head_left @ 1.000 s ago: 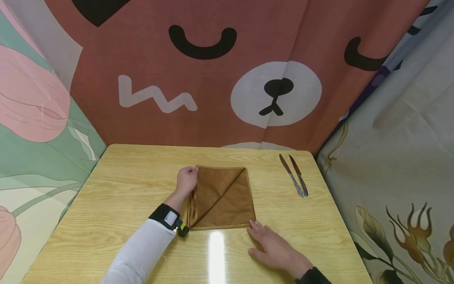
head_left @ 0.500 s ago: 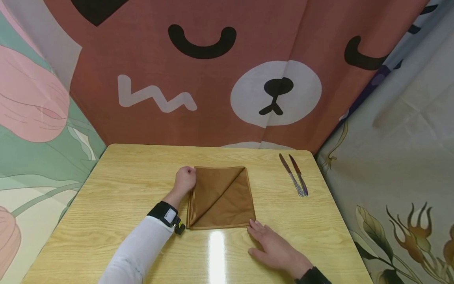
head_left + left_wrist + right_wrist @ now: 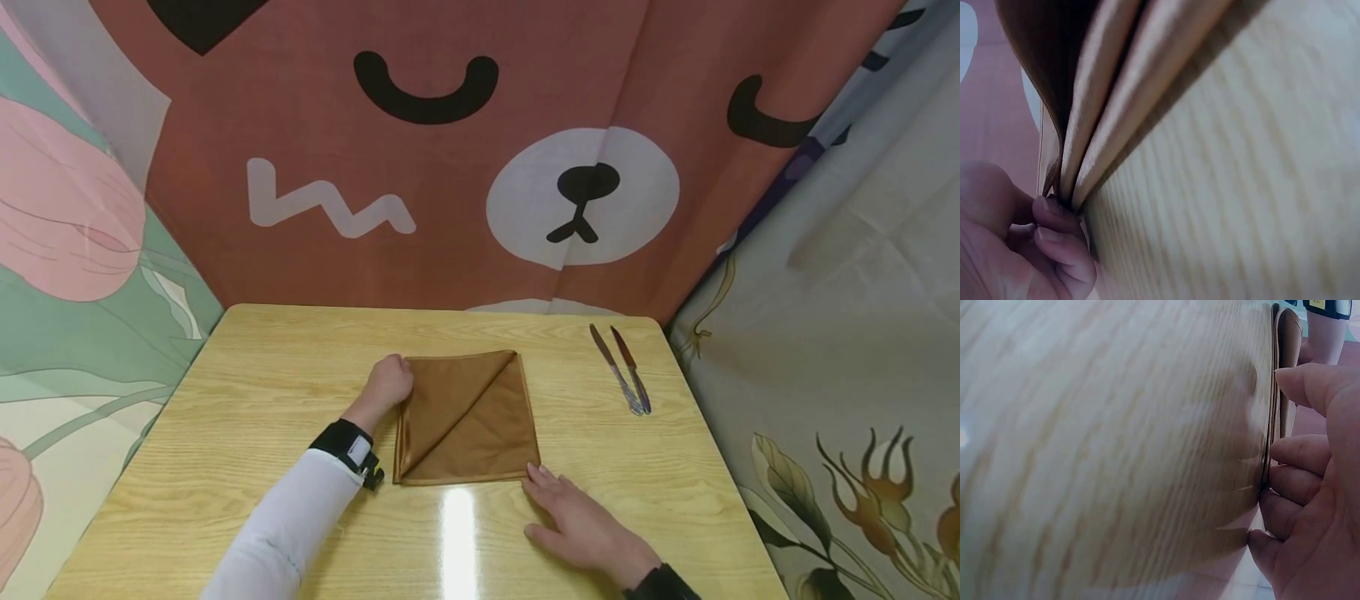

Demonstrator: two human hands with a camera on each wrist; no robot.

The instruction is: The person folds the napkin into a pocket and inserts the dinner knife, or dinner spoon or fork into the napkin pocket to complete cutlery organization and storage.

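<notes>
A brown cloth napkin (image 3: 468, 421), folded square with a diagonal crease across its top, lies mid-table. At its far left corner my left hand (image 3: 388, 383) pinches the cloth between thumb and fingers. From the left wrist, the folded layers (image 3: 1125, 94) appear stacked and bulging, running down to the pinching fingertips (image 3: 1052, 236). My right hand (image 3: 573, 525) rests with fingers extended, its fingertips on the napkin's near right corner. In the right wrist view, that hand (image 3: 1316, 519) lies low along the tabletop, beside the thin cloth edge (image 3: 1275, 406).
Two table knives (image 3: 617, 371) lie side by side at the far right of the wooden table (image 3: 247, 400). A bear-print curtain (image 3: 442, 167) hangs behind the far edge. Printed cloths hang at the left and right sides.
My left hand has moved slightly left and a little nearer, drawing the pinched napkin corner along with it. My right hand and the knives have stayed in place.
</notes>
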